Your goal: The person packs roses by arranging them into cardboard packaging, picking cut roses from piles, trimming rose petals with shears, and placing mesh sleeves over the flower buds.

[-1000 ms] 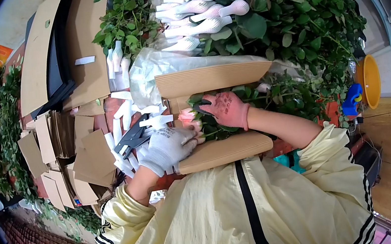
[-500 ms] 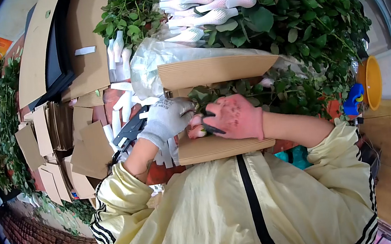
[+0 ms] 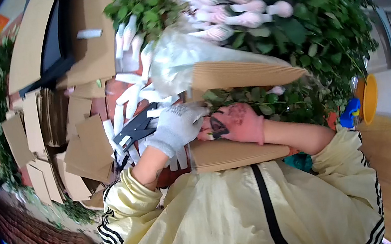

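Note:
My left hand (image 3: 176,128), in a light grey glove, is closed at the left end of a bundle of roses, its fingertips hidden against the stems and blooms. From the right, my right hand (image 3: 239,123), in a pink glove with dark fingers, curls around the pink rose heads (image 3: 203,135). The two hands nearly touch. Leafy rose stems (image 3: 264,97) run off to the right between two flaps of a corrugated cardboard wrap (image 3: 240,152), one flap raised behind the hands and one in front.
Roses in white foam nets (image 3: 248,18) are piled behind clear plastic film (image 3: 179,57). Loose white net sleeves (image 3: 130,101) and a black tool (image 3: 136,126) lie left of my hands. Cardboard pieces (image 3: 87,152) are stacked farther left. A blue tape dispenser (image 3: 350,112) and yellow basin (image 3: 369,99) are at right.
The view has shifted, so the scene sits farther right. My right hand has curled more tightly over the rose heads, while my left hand stays beside them.

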The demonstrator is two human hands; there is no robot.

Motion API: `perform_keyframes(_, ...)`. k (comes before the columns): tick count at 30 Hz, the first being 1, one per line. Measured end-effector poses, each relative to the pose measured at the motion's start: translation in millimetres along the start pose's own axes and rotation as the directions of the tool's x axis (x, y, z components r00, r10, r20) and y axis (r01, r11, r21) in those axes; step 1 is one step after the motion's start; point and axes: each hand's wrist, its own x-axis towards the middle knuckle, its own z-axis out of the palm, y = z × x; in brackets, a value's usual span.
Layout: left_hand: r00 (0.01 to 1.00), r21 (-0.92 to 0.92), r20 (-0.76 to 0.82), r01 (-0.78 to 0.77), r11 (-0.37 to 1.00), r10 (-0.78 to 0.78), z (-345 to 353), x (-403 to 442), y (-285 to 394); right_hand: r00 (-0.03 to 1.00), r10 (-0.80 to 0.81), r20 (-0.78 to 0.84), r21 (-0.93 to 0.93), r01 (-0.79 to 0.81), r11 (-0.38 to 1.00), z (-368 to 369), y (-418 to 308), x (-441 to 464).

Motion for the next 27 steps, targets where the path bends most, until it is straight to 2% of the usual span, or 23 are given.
perform_keyframes(1,1.0,-0.062,0.023,0.011,0.998,-0.01,2,-2,-5,0.999,-0.021,0.04,-0.003,0.021,1.0,-2,-2,3)
perform_keyframes(2,0.999,0.048,-0.022,-0.048,0.998,0.049,10,0,-15,0.998,-0.06,0.026,0.089,0.057,0.994,-8,-6,5)
perform_keyframes(3,1.0,-0.028,0.024,0.009,1.0,-0.009,1,5,-10,0.995,-0.1,0.016,0.176,0.096,0.98,-12,-5,8)
perform_keyframes(4,1.0,-0.013,0.029,0.004,1.0,-0.004,-5,7,-10,0.994,-0.099,0.044,0.24,0.085,0.967,-12,-1,9)
perform_keyframes(5,0.999,0.005,0.037,-0.005,1.0,0.005,-9,8,-10,0.986,-0.131,0.101,0.226,0.106,0.968,-12,-3,10)
perform_keyframes(7,1.0,-0.037,0.012,0.027,0.999,-0.027,-19,8,-8,0.996,-0.04,0.08,0.159,0.027,0.987,-13,-7,10)
perform_keyframes(8,0.994,-0.033,0.099,0.04,0.999,-0.037,-25,8,-6,0.996,-0.088,0.025,0.154,0.084,0.984,-11,-8,11)
perform_keyframes(9,0.981,-0.018,0.192,0.041,0.999,-0.036,-28,9,-7,0.995,-0.09,0.04,0.142,0.083,0.986,-9,-8,12)
perform_keyframes(10,0.976,0.02,0.216,0.027,0.999,-0.031,-21,6,-11,0.993,-0.112,0.036,0.074,0.109,0.991,-6,-7,13)
perform_keyframes(11,0.994,-0.07,0.105,-0.014,0.997,0.022,-19,-4,-11,0.991,-0.129,0.031,0.011,0.129,0.992,-5,-5,13)
perform_keyframes(12,0.998,-0.155,-0.007,-0.066,0.986,0.066,-20,-20,-10,0.984,-0.134,0.12,-0.016,0.137,0.99,-4,-3,14)
perform_keyframes(13,0.942,-0.227,-0.298,-0.224,0.948,0.151,-16,-41,-10,0.984,-0.123,0.125,-0.021,0.127,0.992,-8,-6,17)
perform_keyframes(14,0.914,-0.416,-0.387,-0.291,0.861,0.122,-6,-53,-8,0.986,-0.116,0.123,-0.007,0.118,0.993,-15,-13,21)
perform_keyframes(15,0.921,-0.43,-0.356,-0.311,0.848,0.157,-2,-63,-7,0.986,-0.116,0.12,0.008,0.116,0.993,-19,-18,25)
perform_keyframes(16,0.96,-0.429,-0.239,-0.238,0.871,0.145,-1,-70,-7,0.973,-0.092,0.213,-0.009,0.096,0.995,-20,-18,26)
perform_keyframes(17,0.985,-0.418,-0.118,-0.162,0.894,0.124,-5,-76,-8,0.97,-0.098,0.222,-0.006,0.102,0.995,-19,-18,26)
perform_keyframes(18,0.986,-0.42,-0.118,-0.154,0.894,0.115,-1,-76,-12,0.962,-0.091,0.256,-0.03,0.102,0.994,-19,-19,27)
perform_keyframes(20,0.99,-0.529,0.061,-0.076,0.845,0.127,10,-73,-22,0.96,-0.12,0.255,-0.06,0.14,0.988,-19,-16,24)
perform_keyframes(21,0.99,-0.53,0.06,-0.078,0.845,0.129,11,-74,-25,0.96,-0.118,0.255,-0.061,0.138,0.989,-17,-15,24)
perform_keyframes(23,0.998,-0.529,0.067,0.023,0.848,0.014,14,-78,-28,0.977,-0.166,0.137,0.055,0.16,0.986,-15,-11,25)
perform_keyframes(24,0.998,-0.536,0.067,0.019,0.844,0.02,17,-80,-29,0.977,-0.159,0.143,0.053,0.152,0.987,-15,-10,25)
perform_keyframes(27,0.992,-0.705,-0.117,-0.052,0.707,-0.044,19,-87,-31,0.972,-0.149,0.179,0.105,0.132,0.986,-14,-8,27)
